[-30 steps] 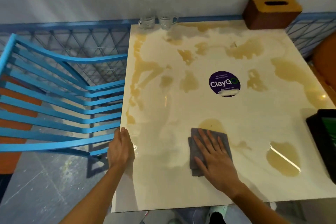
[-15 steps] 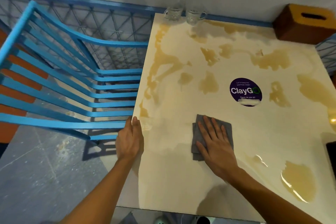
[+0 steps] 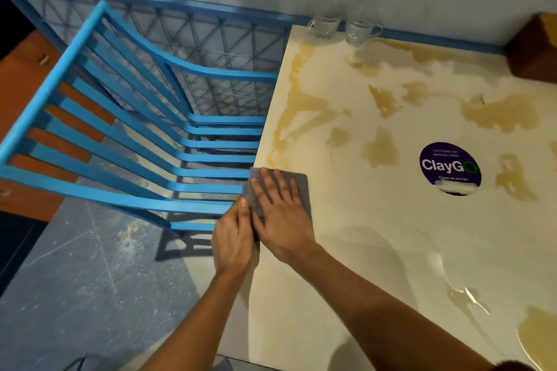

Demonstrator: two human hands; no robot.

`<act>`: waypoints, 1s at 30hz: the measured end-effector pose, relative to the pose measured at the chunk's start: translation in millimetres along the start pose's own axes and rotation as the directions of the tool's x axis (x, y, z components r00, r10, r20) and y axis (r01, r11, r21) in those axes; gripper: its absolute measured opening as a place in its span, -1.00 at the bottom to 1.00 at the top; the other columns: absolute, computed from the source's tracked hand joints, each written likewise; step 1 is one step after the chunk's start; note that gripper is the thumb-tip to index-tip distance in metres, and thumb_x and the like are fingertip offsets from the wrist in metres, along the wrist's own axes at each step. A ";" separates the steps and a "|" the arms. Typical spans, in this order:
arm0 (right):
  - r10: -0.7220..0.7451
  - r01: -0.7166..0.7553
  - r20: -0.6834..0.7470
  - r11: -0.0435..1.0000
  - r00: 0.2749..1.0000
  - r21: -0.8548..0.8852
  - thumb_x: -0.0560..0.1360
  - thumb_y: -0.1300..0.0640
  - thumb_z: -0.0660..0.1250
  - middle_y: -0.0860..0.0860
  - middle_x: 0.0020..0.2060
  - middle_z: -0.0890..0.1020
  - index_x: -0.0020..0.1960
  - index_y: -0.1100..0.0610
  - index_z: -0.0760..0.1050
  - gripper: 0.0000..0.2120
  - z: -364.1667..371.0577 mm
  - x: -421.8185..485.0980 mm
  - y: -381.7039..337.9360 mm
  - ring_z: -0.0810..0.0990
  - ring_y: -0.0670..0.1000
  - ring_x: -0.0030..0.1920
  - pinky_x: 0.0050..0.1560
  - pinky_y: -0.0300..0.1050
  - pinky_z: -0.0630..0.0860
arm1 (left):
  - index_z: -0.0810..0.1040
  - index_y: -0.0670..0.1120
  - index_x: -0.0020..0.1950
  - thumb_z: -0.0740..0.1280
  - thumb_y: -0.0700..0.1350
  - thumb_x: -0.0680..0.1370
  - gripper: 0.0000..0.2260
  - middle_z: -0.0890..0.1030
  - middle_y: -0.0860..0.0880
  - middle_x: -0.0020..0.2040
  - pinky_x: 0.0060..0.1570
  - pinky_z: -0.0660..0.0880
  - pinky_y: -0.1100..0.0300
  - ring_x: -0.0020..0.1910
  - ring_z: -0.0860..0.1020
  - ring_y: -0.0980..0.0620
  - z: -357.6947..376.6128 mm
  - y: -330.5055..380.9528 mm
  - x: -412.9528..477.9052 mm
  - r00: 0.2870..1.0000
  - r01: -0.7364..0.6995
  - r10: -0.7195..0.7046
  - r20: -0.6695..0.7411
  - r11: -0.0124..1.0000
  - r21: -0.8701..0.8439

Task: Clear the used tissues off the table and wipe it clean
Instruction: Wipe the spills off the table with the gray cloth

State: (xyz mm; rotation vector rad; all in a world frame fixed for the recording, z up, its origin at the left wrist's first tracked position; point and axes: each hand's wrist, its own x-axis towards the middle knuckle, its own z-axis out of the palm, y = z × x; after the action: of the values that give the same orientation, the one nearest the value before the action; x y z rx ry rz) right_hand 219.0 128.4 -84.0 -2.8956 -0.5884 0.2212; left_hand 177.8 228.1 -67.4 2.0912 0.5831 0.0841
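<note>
A cream table (image 3: 376, 244) with yellowish stains and a round purple "ClayGo" sticker (image 3: 449, 168) fills the right half of the view. A grey cloth (image 3: 301, 182) lies at the table's left edge. My right hand (image 3: 278, 211) presses flat on it with fingers spread. My left hand (image 3: 233, 238) sits at the table's left edge beside the cloth, fingers straight, its fingertips touching the cloth's overhanging corner. No tissues are in view.
A blue slatted chair (image 3: 129, 135) stands close against the table's left side. Two glass cups (image 3: 343, 28) stand at the far left corner by the wall. A brown tissue box (image 3: 536, 51) sits at the far right. A wet patch (image 3: 536, 337) lies near right.
My right hand slid the cloth leftward from mid-table to the left edge. My left hand stayed at that edge and now meets the cloth. The view swung left.
</note>
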 end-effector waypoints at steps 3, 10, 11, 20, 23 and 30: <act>0.072 -0.072 -0.021 0.997 0.997 0.004 0.63 -0.22 -0.14 0.01 0.57 -0.20 0.58 0.00 -0.22 -0.38 -3.6 24.2 8.1 -0.29 0.05 0.55 0.53 0.11 -0.24 | 0.52 -0.01 0.22 0.01 0.14 0.65 -0.61 0.50 0.05 0.02 0.06 0.41 0.20 0.01 0.45 0.12 4.3 -1.5 0.5 0.999 0.022 -0.019 -0.039 0.997 0.069; 0.167 -0.168 -0.065 0.986 0.984 0.001 0.62 -0.22 -0.13 0.04 0.57 -0.20 0.58 0.01 -0.21 -0.38 -8.3 17.9 31.9 -0.24 0.09 0.55 0.52 0.09 -0.26 | 0.46 -0.02 0.33 -0.06 0.21 0.61 -0.50 0.57 -0.04 0.14 -0.05 0.46 0.24 -0.02 0.46 0.14 9.7 -2.3 1.7 0.997 -0.068 0.074 -0.013 0.963 0.259; 0.183 -0.184 -0.072 0.983 0.981 -0.008 0.63 -0.21 -0.12 0.04 0.57 -0.19 0.58 0.01 -0.20 -0.38 -8.2 11.9 39.2 -0.23 0.09 0.56 0.52 0.09 -0.25 | 0.42 -0.02 0.37 -0.05 0.20 0.62 -0.51 0.56 -0.05 0.17 -0.05 0.45 0.24 -0.01 0.46 0.14 10.5 -2.2 2.5 0.997 -0.069 0.072 0.001 0.949 0.307; 0.281 -0.281 -0.072 0.960 0.957 0.007 0.61 -0.20 -0.18 -0.03 0.58 -0.12 0.59 -0.02 -0.16 -0.40 -13.5 -75.9 126.5 -0.17 0.01 0.57 0.53 0.07 -0.09 | 0.07 0.01 0.56 -0.05 0.21 0.63 -0.46 0.29 -0.07 0.49 0.22 0.47 -0.11 0.33 0.46 -0.17 6.8 4.6 -1.2 0.991 -0.111 0.057 0.121 0.861 0.497; 0.276 -0.277 -0.054 0.961 0.960 -0.010 0.60 -0.22 -0.20 -0.04 0.58 -0.13 0.58 -0.04 -0.18 -0.40 -22.0 -89.0 146.3 -0.17 0.00 0.57 0.53 0.05 -0.10 | 0.09 0.01 0.55 -0.07 0.22 0.62 -0.46 0.31 -0.10 0.48 0.24 0.46 -0.12 0.34 0.45 -0.18 7.6 6.0 0.8 0.991 -0.110 0.057 0.122 0.865 0.490; 0.266 -0.268 -0.066 0.963 0.962 -0.024 0.59 -0.23 -0.23 -0.05 0.58 -0.13 0.58 -0.04 -0.18 -0.39 -30.4 -57.2 172.9 -0.18 0.00 0.57 0.53 0.06 -0.12 | 0.20 0.00 0.48 -0.06 0.19 0.63 -0.52 0.47 -0.04 0.29 0.08 0.53 0.03 0.09 0.53 -0.05 17.6 18.3 29.6 0.988 -0.140 0.095 0.124 0.888 0.438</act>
State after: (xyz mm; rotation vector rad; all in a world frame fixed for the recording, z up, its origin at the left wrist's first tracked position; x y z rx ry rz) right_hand 236.7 -55.4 -83.2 -2.9947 -0.1899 0.1565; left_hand 215.7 219.0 -67.2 2.5624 0.4417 -0.0948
